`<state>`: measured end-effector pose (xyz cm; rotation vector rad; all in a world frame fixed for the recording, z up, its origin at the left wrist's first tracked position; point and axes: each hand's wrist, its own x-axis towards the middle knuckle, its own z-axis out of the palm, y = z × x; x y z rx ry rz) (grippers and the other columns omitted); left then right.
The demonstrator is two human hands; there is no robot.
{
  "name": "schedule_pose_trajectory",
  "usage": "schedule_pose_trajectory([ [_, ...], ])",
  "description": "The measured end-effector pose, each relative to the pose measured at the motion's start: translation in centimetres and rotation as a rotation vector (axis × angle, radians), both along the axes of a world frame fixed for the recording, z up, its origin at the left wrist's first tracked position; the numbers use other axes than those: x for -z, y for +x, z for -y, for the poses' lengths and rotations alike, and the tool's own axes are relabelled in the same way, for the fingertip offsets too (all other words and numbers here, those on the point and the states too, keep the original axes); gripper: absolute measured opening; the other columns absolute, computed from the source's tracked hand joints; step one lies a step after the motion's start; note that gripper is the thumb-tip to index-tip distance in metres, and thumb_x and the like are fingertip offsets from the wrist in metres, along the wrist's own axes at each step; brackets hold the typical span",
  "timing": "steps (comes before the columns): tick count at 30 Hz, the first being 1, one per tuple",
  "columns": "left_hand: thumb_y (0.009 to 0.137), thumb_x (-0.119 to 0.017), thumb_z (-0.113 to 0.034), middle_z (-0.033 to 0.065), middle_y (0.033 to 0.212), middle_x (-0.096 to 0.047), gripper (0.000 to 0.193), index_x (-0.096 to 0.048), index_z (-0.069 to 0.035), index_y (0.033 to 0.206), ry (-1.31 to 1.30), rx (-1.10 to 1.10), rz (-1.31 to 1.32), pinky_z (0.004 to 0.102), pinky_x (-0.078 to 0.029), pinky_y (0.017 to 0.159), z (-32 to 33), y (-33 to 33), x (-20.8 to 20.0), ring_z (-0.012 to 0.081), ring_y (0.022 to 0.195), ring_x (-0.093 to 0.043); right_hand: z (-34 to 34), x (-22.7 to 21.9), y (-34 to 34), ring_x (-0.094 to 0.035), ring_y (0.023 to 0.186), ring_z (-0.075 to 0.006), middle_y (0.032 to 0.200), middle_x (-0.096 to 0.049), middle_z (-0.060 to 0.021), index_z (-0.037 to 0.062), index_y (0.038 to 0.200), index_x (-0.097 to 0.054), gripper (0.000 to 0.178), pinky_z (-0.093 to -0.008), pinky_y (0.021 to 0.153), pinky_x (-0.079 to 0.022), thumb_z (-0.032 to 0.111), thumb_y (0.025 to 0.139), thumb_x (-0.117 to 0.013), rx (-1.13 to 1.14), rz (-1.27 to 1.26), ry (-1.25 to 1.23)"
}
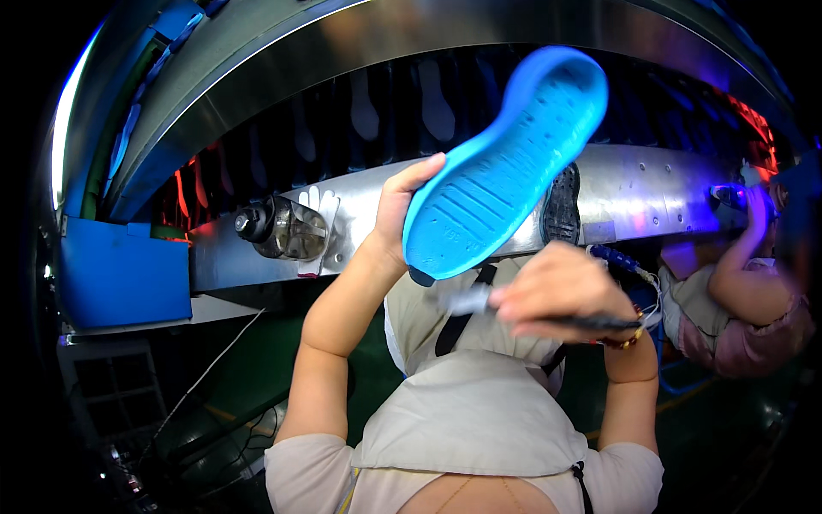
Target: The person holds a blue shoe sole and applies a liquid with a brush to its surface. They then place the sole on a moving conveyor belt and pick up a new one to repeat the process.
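My left hand point(402, 201) grips the edge of a bright blue shoe sole point(505, 171), tilted with its hollow, ribbed inner side up. A small dark patch shows at the sole's near end. Just below and to the right of it, my right hand point(561, 295) is closed around a slim dark-handled brush point(469, 300). The brush's pale head is smeared by motion and points left, apart from the blue sole. Behind the blue sole, a black shoe sole point(562, 206) lies on the metal ledge point(634, 184).
To the left on the ledge stand a dark translucent bottle point(291, 227) and a white glove point(320, 206). Rows of soles point(437, 103) lie beyond, under a curved metal hood point(385, 34). A blue box point(124, 270) is at far left. A co-worker's arm point(753, 231) reaches in at right.
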<state>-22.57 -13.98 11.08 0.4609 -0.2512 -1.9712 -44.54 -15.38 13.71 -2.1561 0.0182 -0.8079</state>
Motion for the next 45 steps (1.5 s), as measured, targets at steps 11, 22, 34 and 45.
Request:
schedule_pose_trajectory([
  [11,0.08,-0.054,-0.03,0.0178,0.109,-0.053,0.052,-0.044,0.004,0.119,0.037,0.34,0.426,0.0312,-0.045,0.08,-1.1,-0.5,-1.6,0.0215,0.096,-0.053,1.8,1.0,-1.5,-0.063,0.084,-0.0187,0.096,-0.064,-0.0062,0.0094,0.09,-0.065,0.019,-0.0285,0.068,-0.051,0.006,0.071,-0.065,-0.009,-0.203,0.091],
  [22,0.077,-0.055,-0.037,0.019,0.11,-0.052,0.062,-0.043,0.004,0.121,-0.083,0.319,0.777,0.031,-0.043,0.081,-1.6,-0.1,-0.9,0.0236,0.096,-0.054,3.9,2.7,-3.2,-0.062,0.088,-0.0231,0.092,-0.064,-0.0102,0.0056,0.09,-0.064,0.018,-0.0296,0.074,-0.05,0.005,0.071,-0.066,-0.082,-0.364,0.051],
  [34,0.08,-0.052,-0.033,0.0182,0.11,-0.053,0.055,-0.04,0.001,0.122,0.108,0.086,0.515,0.0371,-0.047,0.08,-2.1,2.4,1.2,0.0262,0.095,-0.056,3.9,3.2,-3.8,-0.062,0.081,-0.0193,0.092,-0.063,-0.0136,-0.0026,0.093,-0.061,0.021,-0.0274,0.073,-0.049,0.005,0.073,-0.063,0.051,-0.42,0.445],
  [45,0.085,-0.04,-0.037,0.0231,0.118,-0.047,0.056,-0.035,0.002,0.124,0.069,-0.073,0.167,0.0516,-0.045,0.082,-1.5,-0.1,4.7,0.0368,0.101,-0.052,2.5,7.0,0.9,-0.058,0.062,-0.0092,0.075,-0.063,-0.0085,-0.0034,0.088,-0.063,0.014,-0.0199,0.056,-0.045,0.004,0.078,-0.058,0.509,0.089,0.557],
])
